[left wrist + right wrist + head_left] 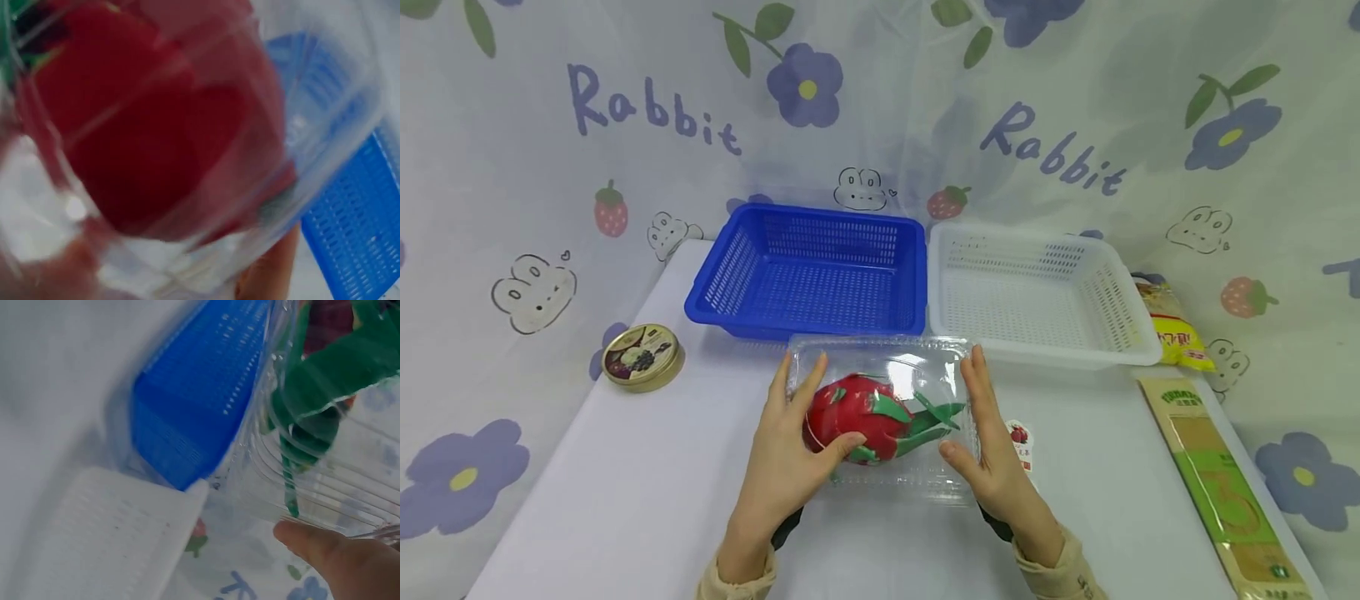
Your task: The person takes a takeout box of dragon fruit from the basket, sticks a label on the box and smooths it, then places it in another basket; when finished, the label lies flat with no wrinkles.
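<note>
Two bare hands hold one clear, ribbed rectangular plastic box (910, 367), the left hand (793, 442) clamped on its left end and the right hand (996, 450) clamped on its right end. Each thumb lies against the near face while the other fingers run along the outer edge. Inside the box sits a red, rounded dragon fruit with green scales (857, 417), its long green tips pointing toward the right hand. Whether the box touches the table cannot be told.

Behind the box, a blue perforated plastic basket (812, 287) stands just beside a white perforated plastic basket (1022, 292). Close to the right hand is a small white sticker with a red fruit print (1021, 446), partly hidden by that hand. A round gold tin with a fruit-printed lid (643, 358) rests well apart on the left. On the right, a yellow printed packet (1176, 329) leans by the white basket, and a long flat green-and-tan package marked with a 3 (1225, 492) lies along the edge of the white-covered table (625, 492). Beige sleeves (1060, 567) cover the forearms. The left wrist view is blurred.
</note>
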Motion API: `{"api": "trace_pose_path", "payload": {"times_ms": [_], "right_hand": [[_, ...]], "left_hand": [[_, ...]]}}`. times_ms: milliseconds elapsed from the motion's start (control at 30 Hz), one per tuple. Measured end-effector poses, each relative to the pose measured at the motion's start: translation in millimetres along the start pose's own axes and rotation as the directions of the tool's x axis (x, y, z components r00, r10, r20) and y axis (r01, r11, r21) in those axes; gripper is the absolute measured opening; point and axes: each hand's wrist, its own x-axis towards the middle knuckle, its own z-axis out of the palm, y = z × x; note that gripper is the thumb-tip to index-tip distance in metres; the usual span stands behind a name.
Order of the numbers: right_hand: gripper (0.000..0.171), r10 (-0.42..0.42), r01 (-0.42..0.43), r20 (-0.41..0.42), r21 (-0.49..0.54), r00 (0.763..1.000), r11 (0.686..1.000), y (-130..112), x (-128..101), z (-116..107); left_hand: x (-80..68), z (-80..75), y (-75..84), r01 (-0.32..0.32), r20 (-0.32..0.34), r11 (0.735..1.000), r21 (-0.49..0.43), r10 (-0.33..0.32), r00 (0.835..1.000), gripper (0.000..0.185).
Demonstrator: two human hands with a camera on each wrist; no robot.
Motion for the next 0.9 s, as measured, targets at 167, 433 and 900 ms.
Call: {"api": "trace_pose_path", "payload": {"times_ms": [167, 433, 900], "right_hand": [[0.085, 0.13, -0.13, 0.07, -0.016, 0.989, 0.991, 6.7, -15.9, 7.7], [0.084, 0.236, -0.229, 0.073, -0.089, 0.969, 0.969, 14.5, -31.5, 12.6], [0.083, 0.388, -0.373, 0.069, -0.164, 0.919, 0.913, 17.9, -43.3, 18.3]], "left_hand": [[-12.6, 7.2, -3.0, 0.073, 0.025, 0.995, 0.061, -0.075, 0.997, 0.091], [-21.2, 24.8, -9.9, 0.128, 0.053, 0.989, 0.071, -0.132, 0.99, 0.091], [-24.2, 36.4, -13.0, 0.207, 0.106, 0.971, 0.117, -0.22, 0.97, 0.091]]}}
